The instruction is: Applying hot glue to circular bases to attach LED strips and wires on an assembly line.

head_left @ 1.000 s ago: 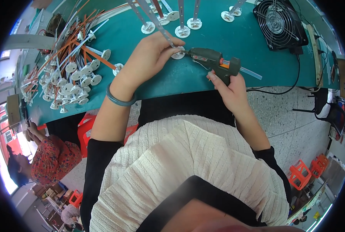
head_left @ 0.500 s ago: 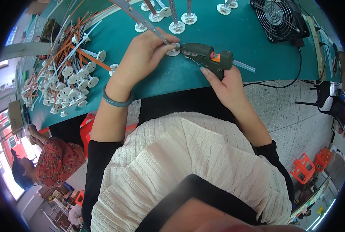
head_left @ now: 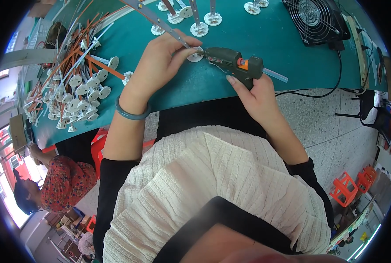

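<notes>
My left hand (head_left: pixel 158 63) pinches the lower end of a long, narrow LED strip (head_left: pixel 154 17), which leans up toward the far left. Below my fingertips, the strip's foot meets a round white base (head_left: pixel 195 57) on the table. My right hand (head_left: pixel 259 97) is wrapped round the handle of a dark green glue gun (head_left: pixel 224 58). Its nozzle points left and reaches the base by my left fingertips; whether it touches cannot be made out. From the back of the gun sticks a clear glue stick (head_left: pixel 276 76).
Several strips on white bases (head_left: pixel 199 29) stand at the far edge of the green table (head_left: pixel 292 65). A heap of white-based strips (head_left: pixel 79 94) lies at left. A black fan (head_left: pixel 316 22) with a cable sits far right. Another person (head_left: pixel 66 182) sits at left.
Both hands and the glue gun hold nearly the same place. The view has shifted slightly, and the other person's hands at left have moved a little.
</notes>
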Tool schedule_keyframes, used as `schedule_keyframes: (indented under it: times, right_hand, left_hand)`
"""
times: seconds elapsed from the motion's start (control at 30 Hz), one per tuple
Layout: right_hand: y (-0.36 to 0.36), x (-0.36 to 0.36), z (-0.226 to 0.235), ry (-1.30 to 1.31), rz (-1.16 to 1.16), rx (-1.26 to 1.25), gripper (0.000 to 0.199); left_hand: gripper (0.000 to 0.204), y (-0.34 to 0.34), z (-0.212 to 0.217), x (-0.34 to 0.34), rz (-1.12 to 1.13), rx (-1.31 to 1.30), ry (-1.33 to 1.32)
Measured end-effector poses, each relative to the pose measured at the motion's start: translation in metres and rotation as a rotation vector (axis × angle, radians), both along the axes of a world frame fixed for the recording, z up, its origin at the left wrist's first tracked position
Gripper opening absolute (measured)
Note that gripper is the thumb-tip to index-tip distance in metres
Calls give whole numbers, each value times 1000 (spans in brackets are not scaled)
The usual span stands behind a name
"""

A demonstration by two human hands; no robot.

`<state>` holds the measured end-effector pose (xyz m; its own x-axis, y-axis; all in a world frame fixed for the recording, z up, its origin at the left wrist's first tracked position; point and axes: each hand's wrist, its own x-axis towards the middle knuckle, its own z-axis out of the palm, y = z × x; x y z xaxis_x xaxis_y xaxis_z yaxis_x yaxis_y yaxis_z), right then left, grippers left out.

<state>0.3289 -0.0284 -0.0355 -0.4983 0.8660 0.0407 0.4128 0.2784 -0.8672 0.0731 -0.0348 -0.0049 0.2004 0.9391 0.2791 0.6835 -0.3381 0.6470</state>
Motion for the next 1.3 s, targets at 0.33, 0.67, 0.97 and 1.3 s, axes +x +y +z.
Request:
schedule_keyframes:
  times: [0.33,0.67,0.97,1.3]
  right_hand:
    - [-12,-5,3,-48,4,200,24]
    - [12,27,6,170,-15,-449,24]
    - [34,88,-21,1045,-158,-743,27]
    - [35,88,-22,1071,-127,-715,27]
  left_hand:
    - [15,1,-3,-1,8,-2,-6]
    - [16,-2,-7,3,49,4,-95]
    - [18,50,-1,75,178,282,-134]
    - [22,93,-26,91,278,238,12]
